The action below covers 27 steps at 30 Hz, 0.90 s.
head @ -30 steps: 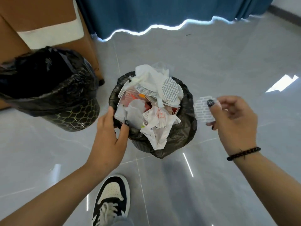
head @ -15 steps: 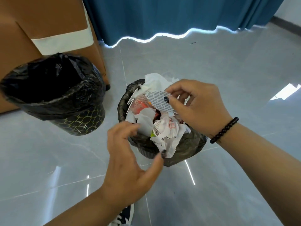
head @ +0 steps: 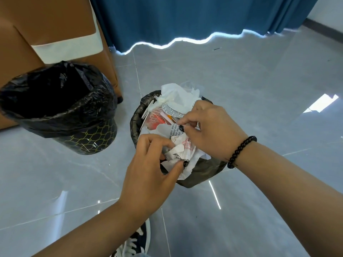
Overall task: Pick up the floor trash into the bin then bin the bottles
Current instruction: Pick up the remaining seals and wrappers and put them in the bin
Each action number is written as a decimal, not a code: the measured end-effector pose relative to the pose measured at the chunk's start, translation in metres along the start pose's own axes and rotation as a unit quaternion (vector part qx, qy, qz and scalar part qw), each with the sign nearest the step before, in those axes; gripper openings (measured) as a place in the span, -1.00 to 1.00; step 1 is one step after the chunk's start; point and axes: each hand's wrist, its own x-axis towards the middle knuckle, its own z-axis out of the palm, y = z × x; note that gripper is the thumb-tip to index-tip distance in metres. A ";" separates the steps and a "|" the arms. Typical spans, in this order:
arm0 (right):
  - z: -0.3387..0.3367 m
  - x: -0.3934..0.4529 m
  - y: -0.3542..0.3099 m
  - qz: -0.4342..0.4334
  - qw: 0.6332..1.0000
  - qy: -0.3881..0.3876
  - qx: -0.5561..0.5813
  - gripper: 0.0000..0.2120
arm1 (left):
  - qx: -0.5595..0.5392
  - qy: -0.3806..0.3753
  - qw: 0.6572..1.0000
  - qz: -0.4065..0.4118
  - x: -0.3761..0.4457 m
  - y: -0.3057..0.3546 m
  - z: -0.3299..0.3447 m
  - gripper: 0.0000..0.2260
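A small bin (head: 136,115) lined with a black bag stands on the grey floor, heaped with white paper, wrappers and red scraps. My right hand (head: 209,130) is over the heap and pinches a small white printed paper piece (head: 174,129) down into it. My left hand (head: 148,173) is at the bin's near edge, fingers and thumb curled round a crumpled white wrapper (head: 182,153) with red print. No bottles are in view.
A larger bin (head: 55,115) with a black liner and gold net pattern stands to the left, its inside dark. Behind it is a brown cabinet (head: 46,25). A blue curtain (head: 185,17) hangs at the back. My shoe (head: 137,240) is on the floor below the hands.
My right hand carried the printed paper from beside the bin onto the heap and lowered it in. My left hand left the bin's rim and took hold of the crumpled wrapper.
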 end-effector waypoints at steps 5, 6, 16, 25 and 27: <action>-0.001 -0.005 0.002 -0.019 0.998 0.053 0.041 -0.73 | -0.038 -0.004 0.999 0.000 -0.001 -0.001 -0.004 -0.72; -0.003 -0.010 0.002 -0.031 0.994 0.088 0.063 -0.71 | -0.047 0.000 0.999 -0.003 -0.002 -0.001 -0.006 -0.73; 0.024 -0.080 0.000 0.057 0.983 0.117 0.132 -0.67 | -0.286 0.079 0.931 -0.214 -0.003 0.009 -0.018 -0.80; 0.031 -0.072 -0.034 0.245 0.800 0.134 0.531 -0.83 | -0.330 0.071 0.915 -0.222 0.005 0.014 -0.022 -0.86; 0.027 -0.065 -0.039 0.242 0.813 0.147 0.509 -0.81 | -0.269 0.052 0.947 -0.168 0.012 0.011 -0.023 -0.85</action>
